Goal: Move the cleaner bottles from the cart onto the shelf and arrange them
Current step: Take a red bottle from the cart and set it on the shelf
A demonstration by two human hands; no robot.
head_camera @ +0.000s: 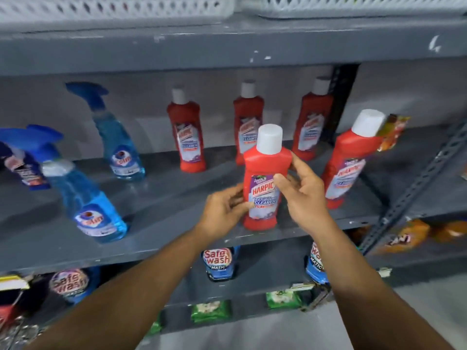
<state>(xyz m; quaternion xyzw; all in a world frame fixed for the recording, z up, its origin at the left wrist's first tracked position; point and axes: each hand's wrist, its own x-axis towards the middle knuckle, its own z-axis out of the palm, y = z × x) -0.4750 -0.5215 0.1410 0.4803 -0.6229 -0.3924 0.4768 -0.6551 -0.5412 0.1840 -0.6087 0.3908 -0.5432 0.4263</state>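
Red Harpic bottle (pixel 265 178), white cap, upright at the front edge of the grey shelf (pixel 161 238), label forward. Left hand (pixel 225 210) cups its lower left side, right hand (pixel 300 193) pinches its right side, thumb on the label. Four more red bottles stand behind and right (pixel 346 168); two blue sprays (pixel 91 200) left.
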